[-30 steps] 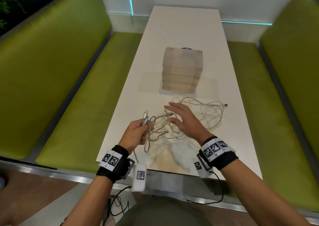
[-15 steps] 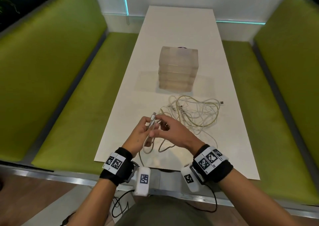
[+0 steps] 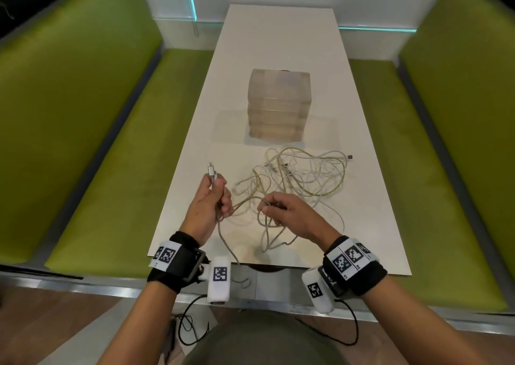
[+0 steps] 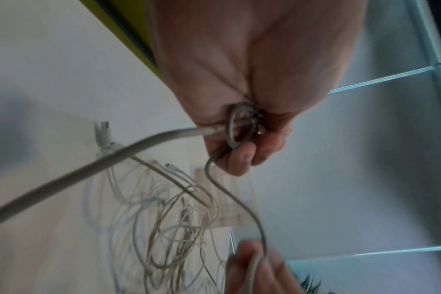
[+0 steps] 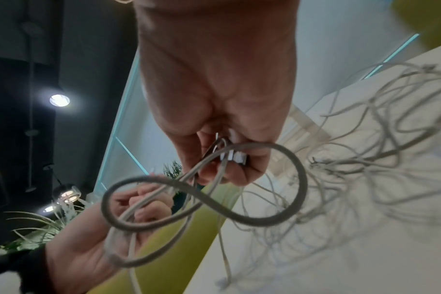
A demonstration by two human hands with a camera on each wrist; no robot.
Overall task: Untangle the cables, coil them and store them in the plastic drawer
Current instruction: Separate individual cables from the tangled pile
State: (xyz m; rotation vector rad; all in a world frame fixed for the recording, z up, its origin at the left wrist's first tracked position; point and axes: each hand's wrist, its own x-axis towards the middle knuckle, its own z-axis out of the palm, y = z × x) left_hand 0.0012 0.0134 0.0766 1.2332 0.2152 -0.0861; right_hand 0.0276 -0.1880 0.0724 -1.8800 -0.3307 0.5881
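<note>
A tangle of pale cables lies on the white table, in front of the translucent plastic drawer unit. My left hand grips a grey cable near its end, and the cable's silver plug sticks up above the fist. My right hand pinches another stretch of grey cable with a plug in its fingers. A loop of that cable hangs between the two hands. One strand drops over the table's near edge.
Green padded benches run along both sides of the table, the right-hand bench close by the cable pile. A loose USB plug lies at the pile's far right. The drawers appear closed.
My right hand came off the pile, met the left hand, then drew apart to the right holding cable. My left hand has lifted its plug slightly higher.
</note>
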